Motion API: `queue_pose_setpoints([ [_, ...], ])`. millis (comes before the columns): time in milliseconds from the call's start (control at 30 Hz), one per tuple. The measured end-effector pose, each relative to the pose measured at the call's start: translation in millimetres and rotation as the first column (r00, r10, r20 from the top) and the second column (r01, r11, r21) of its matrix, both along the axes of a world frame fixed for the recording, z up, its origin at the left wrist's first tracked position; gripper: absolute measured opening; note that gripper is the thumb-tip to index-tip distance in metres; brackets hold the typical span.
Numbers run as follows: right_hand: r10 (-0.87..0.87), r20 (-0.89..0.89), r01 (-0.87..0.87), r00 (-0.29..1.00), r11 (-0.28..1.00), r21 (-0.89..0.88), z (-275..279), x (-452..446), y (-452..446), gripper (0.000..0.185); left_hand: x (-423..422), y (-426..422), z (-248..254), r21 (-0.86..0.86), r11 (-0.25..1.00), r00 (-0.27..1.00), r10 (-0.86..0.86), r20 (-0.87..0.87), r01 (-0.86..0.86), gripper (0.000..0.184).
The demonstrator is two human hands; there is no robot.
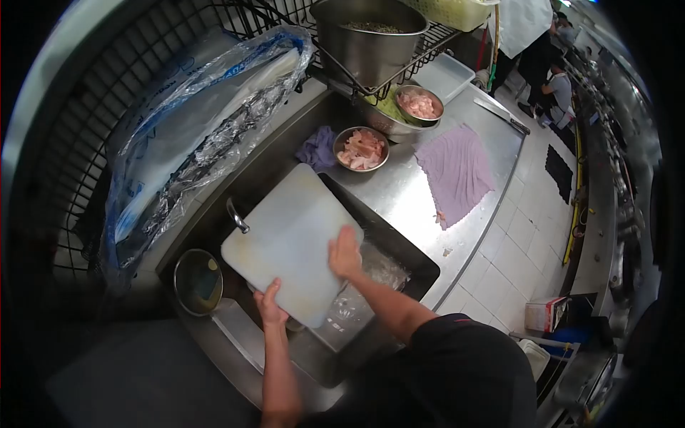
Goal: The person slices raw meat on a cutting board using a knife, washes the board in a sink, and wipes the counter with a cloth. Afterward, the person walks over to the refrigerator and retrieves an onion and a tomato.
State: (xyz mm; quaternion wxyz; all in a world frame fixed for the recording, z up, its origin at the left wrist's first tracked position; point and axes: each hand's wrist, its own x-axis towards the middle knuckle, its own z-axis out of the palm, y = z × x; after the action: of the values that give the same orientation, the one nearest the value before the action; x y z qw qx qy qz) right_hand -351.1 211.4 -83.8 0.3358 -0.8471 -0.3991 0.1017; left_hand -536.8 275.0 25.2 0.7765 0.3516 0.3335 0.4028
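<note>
A white cutting board is held tilted over the sink, below the small metal faucet. My left hand grips its near left edge, thumb on top and the other fingers hidden beneath. Flat against the board's right side lies my right hand, fingers stretched out and slightly blurred. Under the board, a clear plastic-covered item rests in the sink, partly hidden.
Metal bowls of raw meat pieces stand beyond the sink. A purple cloth and a knife lie on the steel counter. Left of the sink is a round bowl. Plastic wrapping leans on the rack. People work farther back.
</note>
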Motion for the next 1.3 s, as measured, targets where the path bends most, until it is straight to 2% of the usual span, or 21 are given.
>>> queue_pose_setpoints([
  [67, -0.332, -0.266, 0.304, 0.905, 0.942, -0.140, 5, 35, 26, 0.066, 3, -10, -2, -0.014, 1.000, 1.000, -0.001, 0.004, 0.001, 0.036],
  [100, -0.323, -0.263, 0.295, 0.909, 0.945, -0.141, 9, 29, 27, 0.066, 4, -16, -3, -0.033, 0.999, 1.000, -0.005, 0.007, 0.005, 0.036],
  [200, 0.071, -0.071, -0.065, 0.995, 0.995, 0.081, 25, 1, 15, 0.065, 7, -24, 6, -0.058, 0.998, 0.999, 0.039, -0.018, -0.040, 0.037],
  [333, -0.023, -0.088, 0.023, 0.996, 1.000, -0.001, -8, 34, -18, 0.065, 0, -41, 12, -0.016, 0.998, 0.997, 0.061, -0.053, -0.062, 0.038],
  [400, -0.253, -0.383, 0.196, 0.888, 0.963, -0.183, 25, 53, -9, 0.065, -3, -52, 10, -0.028, 0.996, 0.994, 0.080, -0.078, -0.082, 0.037],
  [467, -0.065, -0.035, 0.060, 0.997, 0.992, -0.112, 11, 29, 21, 0.066, -5, -63, 14, -0.066, 0.993, 0.991, 0.092, -0.095, -0.099, 0.037],
  [533, 0.176, 0.001, -0.176, 0.984, 0.983, 0.061, 49, -8, 34, 0.066, -5, -67, 11, -0.102, 0.988, 0.989, 0.106, -0.104, -0.116, 0.037],
  [567, 0.175, -0.001, -0.175, 0.985, 0.983, 0.061, 62, -28, 29, 0.066, -7, -67, 4, -0.147, 0.983, 0.990, 0.095, -0.105, -0.110, 0.039],
  [633, 0.422, -0.049, -0.419, 0.905, 0.905, 0.069, 75, -57, 20, 0.067, -7, -64, -12, -0.184, 0.978, 0.992, 0.083, -0.099, -0.100, 0.042],
  [700, 0.460, -0.089, -0.466, 0.883, 0.883, -0.056, 42, -27, 3, 0.067, -14, -61, -24, -0.195, 0.973, 0.988, 0.104, -0.118, -0.126, 0.043],
  [767, 0.328, -0.094, -0.342, 0.940, 0.910, -0.234, -75, 36, -14, 0.061, -20, -59, -24, -0.204, 0.971, 0.987, 0.098, -0.128, -0.123, 0.043],
  [833, -0.135, -0.113, 0.069, 0.984, 0.888, -0.455, -41, 67, -32, 0.055, -19, -52, -28, -0.216, 0.970, 0.988, 0.087, -0.129, -0.114, 0.043],
  [867, -0.135, -0.117, 0.066, 0.984, 0.884, -0.463, -10, 69, -27, 0.055, -19, -44, -34, -0.238, 0.967, 0.991, 0.065, -0.113, -0.090, 0.043],
  [933, 0.376, -0.095, -0.370, 0.922, 0.781, -0.503, 41, 54, 3, 0.051, -13, -31, -44, -0.273, 0.959, 0.994, 0.043, -0.097, -0.068, 0.042],
  [967, 0.292, 0.002, -0.282, 0.956, 0.924, -0.257, -2, 22, 24, 0.050, -2, -20, -47, -0.261, 0.965, 0.996, 0.009, -0.083, -0.030, 0.044],
  [1000, 0.442, -0.091, -0.451, 0.892, 0.871, -0.196, 50, -1, 25, 0.052, 8, -10, -52, -0.249, 0.968, 0.997, -0.028, -0.073, 0.008, 0.047],
  [1033, 0.430, -0.181, -0.441, 0.884, 0.897, -0.019, 41, -34, 34, 0.056, 17, 0, -60, -0.253, 0.967, 0.997, -0.034, -0.073, 0.014, 0.047],
  [1100, 0.505, -0.259, -0.517, 0.823, 0.856, 0.026, 54, -58, 26, 0.060, 30, 18, -83, -0.295, 0.948, 0.962, -0.039, 0.270, 0.122, 0.060],
  [1167, 0.582, -0.048, -0.584, 0.812, 0.808, -0.076, 49, -54, 3, 0.060, 26, 23, -102, -0.292, 0.949, 0.985, -0.071, 0.160, 0.116, 0.070],
  [1233, 0.507, 0.015, -0.475, 0.862, 0.817, -0.327, -10, 0, -13, 0.060, 19, 23, -119, -0.406, 0.907, 0.994, -0.109, 0.021, 0.108, 0.068],
  [1300, 0.078, -0.192, -0.150, 0.978, 0.906, -0.396, -39, 73, -32, 0.061, 23, 26, -118, -0.378, 0.919, 0.991, -0.130, -0.029, 0.110, 0.064],
])
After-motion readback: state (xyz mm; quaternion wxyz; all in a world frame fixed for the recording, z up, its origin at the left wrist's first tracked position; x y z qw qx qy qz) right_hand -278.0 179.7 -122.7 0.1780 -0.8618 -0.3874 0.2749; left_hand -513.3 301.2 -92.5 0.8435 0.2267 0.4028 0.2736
